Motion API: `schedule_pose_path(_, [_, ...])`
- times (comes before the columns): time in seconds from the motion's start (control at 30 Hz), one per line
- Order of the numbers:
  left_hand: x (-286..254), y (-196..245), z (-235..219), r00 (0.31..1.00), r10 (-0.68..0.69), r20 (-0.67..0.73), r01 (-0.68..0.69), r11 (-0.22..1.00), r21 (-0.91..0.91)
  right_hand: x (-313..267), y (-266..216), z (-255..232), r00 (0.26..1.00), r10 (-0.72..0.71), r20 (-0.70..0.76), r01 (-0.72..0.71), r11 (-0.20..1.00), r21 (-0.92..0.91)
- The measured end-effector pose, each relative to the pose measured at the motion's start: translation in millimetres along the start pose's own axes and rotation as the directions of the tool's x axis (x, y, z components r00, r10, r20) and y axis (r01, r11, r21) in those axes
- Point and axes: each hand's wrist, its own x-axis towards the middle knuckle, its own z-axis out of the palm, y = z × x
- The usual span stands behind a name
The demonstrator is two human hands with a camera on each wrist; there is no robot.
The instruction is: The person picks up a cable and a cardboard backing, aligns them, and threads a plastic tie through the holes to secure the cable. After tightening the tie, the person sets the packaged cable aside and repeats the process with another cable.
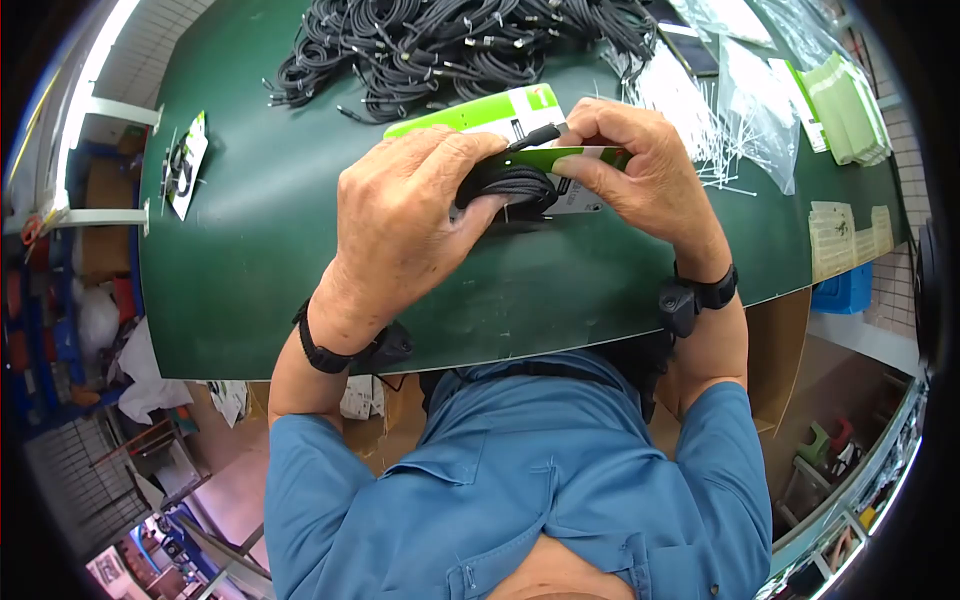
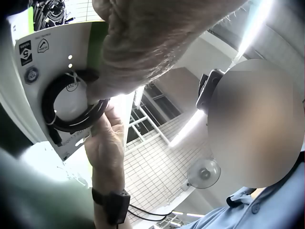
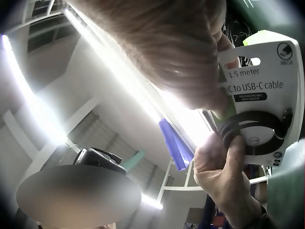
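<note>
From afar I count two hands (image 1: 405, 190), one cable coil (image 1: 515, 185), mid-frame in head view; two wrist cameras (image 1: 678, 306), below; one carded cable (image 1: 187, 165), upper left; one cable heap (image 1: 430, 50), top centre, strands uncountable.

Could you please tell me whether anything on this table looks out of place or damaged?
Mainly the thin white ties: they lie in a loose, splayed heap by the clear plastic bag, pointing every which way, which looks untidy. The held card and its coiled cable show no obvious damage.

Blue short-sleeved shirt (image 1: 560, 490), black wrist straps (image 1: 720, 289)
</note>
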Motion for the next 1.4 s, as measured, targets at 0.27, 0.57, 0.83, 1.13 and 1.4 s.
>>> schedule_pose_path(0.27, [-23.6,4.4,20.4,0.995,-0.08,-0.057,0.072,0.988,-0.138,-0.2,2.7,6.9,0.993,-0.113,-0.041,0.113,0.994,0.004])
schedule_pose_path(0.57, [-40.0,-10.7,48.5,0.98,0.026,-0.198,-0.052,0.991,-0.126,0.6,13.7,9.4,0.984,-0.165,0.068,0.174,0.973,-0.153])
schedule_pose_path(0.83, [-38.6,-17.1,54.2,0.959,0.168,-0.228,-0.177,0.984,-0.021,-0.1,11.0,7.3,0.987,-0.134,0.092,0.149,0.971,-0.188])
schedule_pose_path(1.13, [-38.6,-15.0,55.7,0.97,0.156,-0.187,-0.153,0.988,0.031,-0.8,14.2,8.9,0.984,-0.161,0.082,0.177,0.954,-0.241])
schedule_pose_path(1.4, [-38.7,-15.5,56.1,0.97,0.159,-0.186,-0.148,0.986,0.073,-0.7,14.9,10.2,0.984,-0.165,0.073,0.178,0.952,-0.249])
